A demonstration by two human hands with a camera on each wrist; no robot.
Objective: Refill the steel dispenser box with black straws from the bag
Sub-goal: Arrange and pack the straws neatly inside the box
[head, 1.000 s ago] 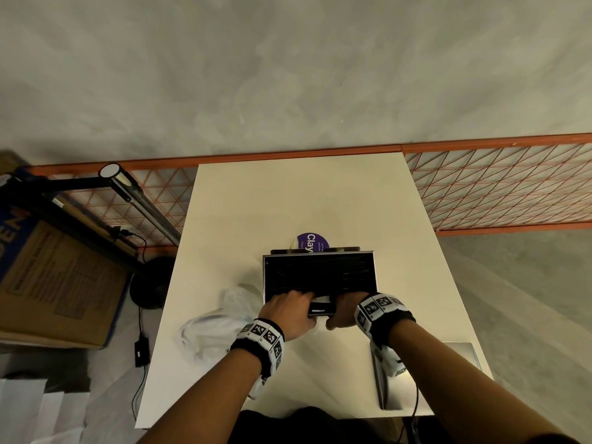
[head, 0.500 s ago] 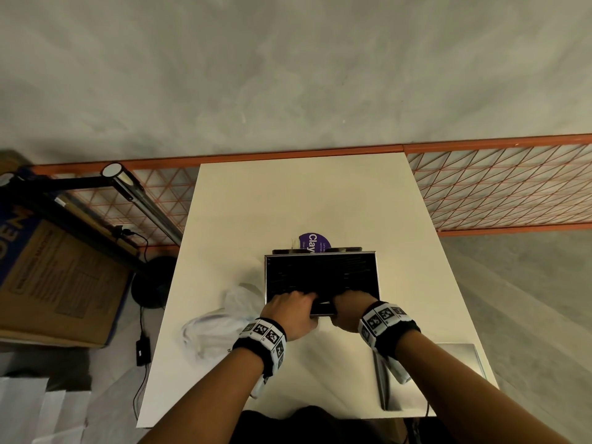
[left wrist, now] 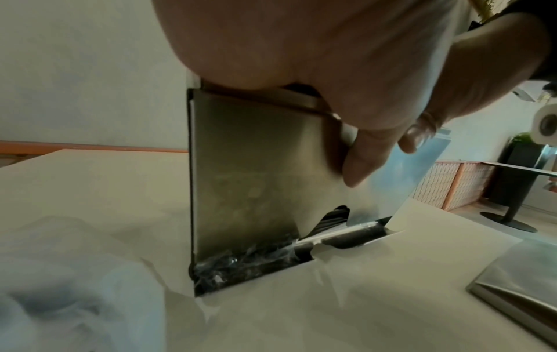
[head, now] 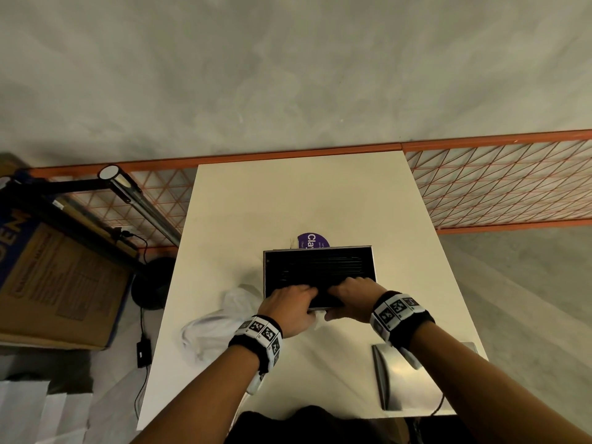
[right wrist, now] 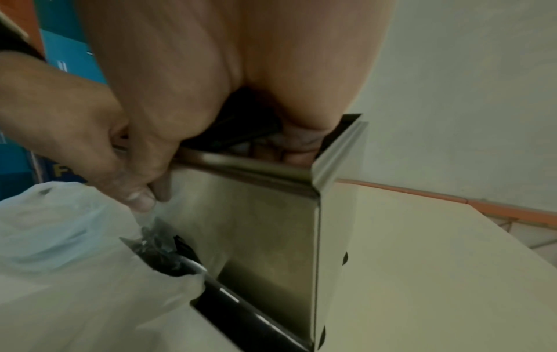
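The steel dispenser box (head: 374, 267) stands open-topped mid-table with black straws (head: 320, 267) lying across its inside. Both hands reach over its near rim. My left hand (head: 298, 296) has its fingers inside on the straws, hidden in the wrist view, and its thumb (left wrist: 361, 164) down the outer front wall (left wrist: 247, 185). My right hand (head: 342, 293) curls its fingers (right wrist: 296, 148) round a dark bundle of straws (right wrist: 241, 126) just under the rim. More straws (left wrist: 238, 264) show in the bottom slot. The crumpled clear bag (head: 214, 328) lies left of the box.
The box's steel lid (head: 413, 376) lies flat at the near right of the white table (head: 288, 200). A purple sticker (head: 309, 241) peeks out behind the box. An orange mesh rail (head: 499, 187) runs behind, with a lamp (head: 134, 200) and cardboard box (head: 61, 277) at left.
Both hands have moved forward and down, from in front of the near wall into the box. The straw bundle seen at the rim has gone inside with them.
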